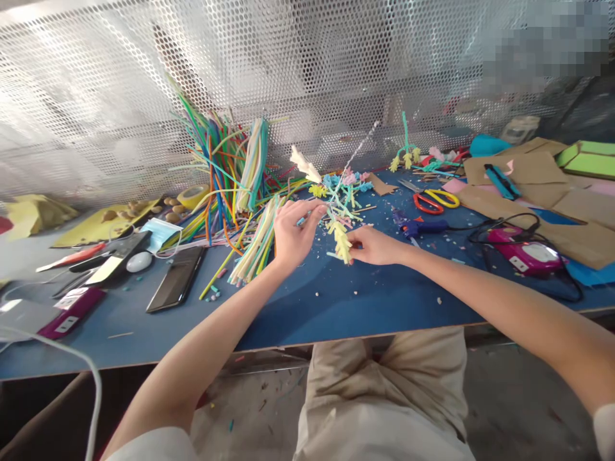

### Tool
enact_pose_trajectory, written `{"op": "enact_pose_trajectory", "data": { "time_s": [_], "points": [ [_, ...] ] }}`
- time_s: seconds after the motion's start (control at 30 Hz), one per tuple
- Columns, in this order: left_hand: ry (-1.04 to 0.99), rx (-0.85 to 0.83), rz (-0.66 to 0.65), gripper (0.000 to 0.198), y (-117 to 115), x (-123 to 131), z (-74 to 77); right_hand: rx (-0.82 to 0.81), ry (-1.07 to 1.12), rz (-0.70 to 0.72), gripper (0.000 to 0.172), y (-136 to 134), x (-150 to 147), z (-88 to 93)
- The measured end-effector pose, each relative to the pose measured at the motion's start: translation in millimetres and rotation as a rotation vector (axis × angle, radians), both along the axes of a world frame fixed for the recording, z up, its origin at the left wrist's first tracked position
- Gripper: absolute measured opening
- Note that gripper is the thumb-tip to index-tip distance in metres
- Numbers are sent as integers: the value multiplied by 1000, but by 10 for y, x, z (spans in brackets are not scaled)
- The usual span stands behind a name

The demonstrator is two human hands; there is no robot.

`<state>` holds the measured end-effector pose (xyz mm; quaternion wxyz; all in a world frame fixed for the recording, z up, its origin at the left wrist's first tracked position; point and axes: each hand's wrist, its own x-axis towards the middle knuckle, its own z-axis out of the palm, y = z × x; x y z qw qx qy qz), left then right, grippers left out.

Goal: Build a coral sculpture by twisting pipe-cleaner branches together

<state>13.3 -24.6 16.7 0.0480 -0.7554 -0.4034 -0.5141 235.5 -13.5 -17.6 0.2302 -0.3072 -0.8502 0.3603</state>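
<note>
We locate the yellow flower piece between the two hands, above the blue table. Its long axis runs steeply from the stem's lower end toward the table's front edge, leaning slightly right. At its upper end, we see the left hand pinching the twisted white stem between thumb and forefinger. The right hand is nearer the lower end, fingertips at the petals' right side; we cannot tell whether they close on the piece, which partly covers them. A cream flower piece points up and left. The joint at the left fingertips is hard to make out
</note>
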Motion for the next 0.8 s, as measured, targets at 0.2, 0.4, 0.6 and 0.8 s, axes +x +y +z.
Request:
{"op": "enact_pose_trajectory", "data": {
  "time_s": [0.2,0.4,0.6,0.8],
  "points": [
    [180,179,140,23,38,-89,20,185,77,-328,21,128,117,-25],
    [320,207,116,18,89,-132,-54,166,466,-168,45,104,70,-72],
    [438,192,72,18,104,-64,-190,45,625,-274,31,60,-50,-100],
    [406,73,0,18,85,-3,-186,132,592,-388,30,83,-32,-106]
  ]
}}
